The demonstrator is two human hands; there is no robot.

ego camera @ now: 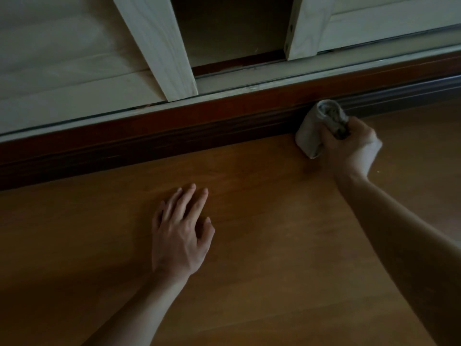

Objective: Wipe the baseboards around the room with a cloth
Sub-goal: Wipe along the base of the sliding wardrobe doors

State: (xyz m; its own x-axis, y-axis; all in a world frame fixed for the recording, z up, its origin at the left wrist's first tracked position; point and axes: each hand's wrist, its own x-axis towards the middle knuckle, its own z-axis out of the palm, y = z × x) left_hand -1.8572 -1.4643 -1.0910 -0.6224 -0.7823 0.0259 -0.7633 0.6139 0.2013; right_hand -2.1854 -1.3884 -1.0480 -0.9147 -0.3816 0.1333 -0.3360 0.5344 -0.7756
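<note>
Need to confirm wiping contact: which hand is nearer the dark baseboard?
Right. The right hand grips the cloth held against the baseboard; the left hand rests flat on the floor, apart from the baseboard.

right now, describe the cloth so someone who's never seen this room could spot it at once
Find the dark reddish baseboard running under the pale sliding doors and follow it right. Where it meets the wooden floor, the right hand grips the cloth against it. It is the only soft, bunched-up grey thing down there.
</note>
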